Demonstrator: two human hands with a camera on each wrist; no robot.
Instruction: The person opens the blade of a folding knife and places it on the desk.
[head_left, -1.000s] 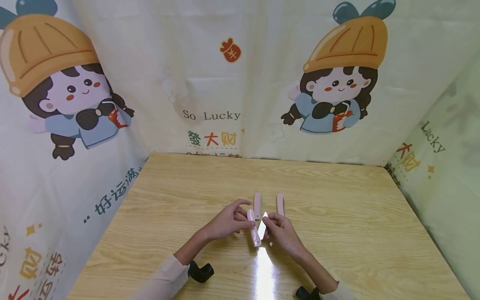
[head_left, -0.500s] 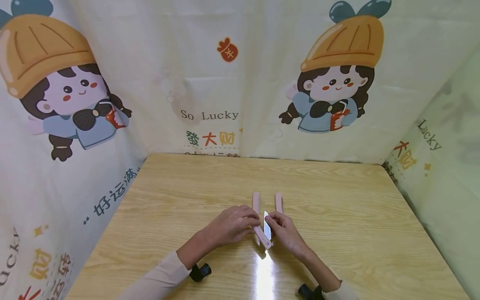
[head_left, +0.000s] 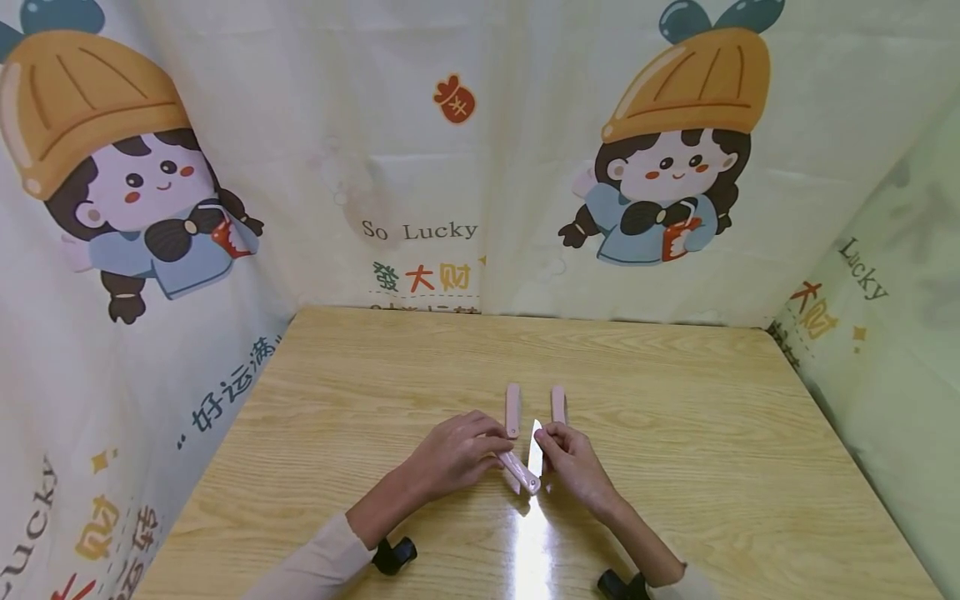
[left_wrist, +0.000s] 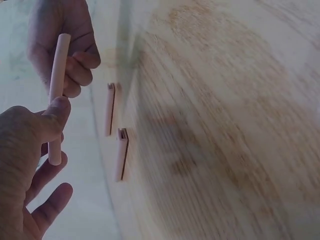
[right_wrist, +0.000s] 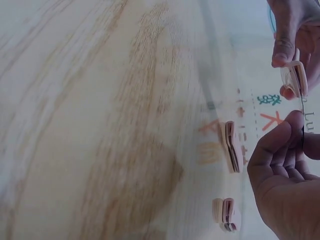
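A folding knife with a pink handle (head_left: 522,472) is held up over the table, its shiny blade (head_left: 536,450) swung partly out. My left hand (head_left: 459,454) grips the handle; in the left wrist view the thumb presses along it. My right hand (head_left: 576,471) pinches the blade between thumb and fingertips. Handle and blade form a narrow V, joined at the end nearer me. In the right wrist view the handle (right_wrist: 299,77) shows end-on, with the thin blade edge running down to the right hand's fingertips.
Beyond the hands, two more pink folding knives, one left (head_left: 513,410) and one right (head_left: 558,406), lie folded on the wooden table (head_left: 375,358). A printed curtain (head_left: 525,167) hangs behind the table's back edge and along both sides.
My left hand has come over the handle and tilted its far end leftward, widening the angle to the blade. The pivot end moved slightly right. My right hand keeps its pinch, nearly still.
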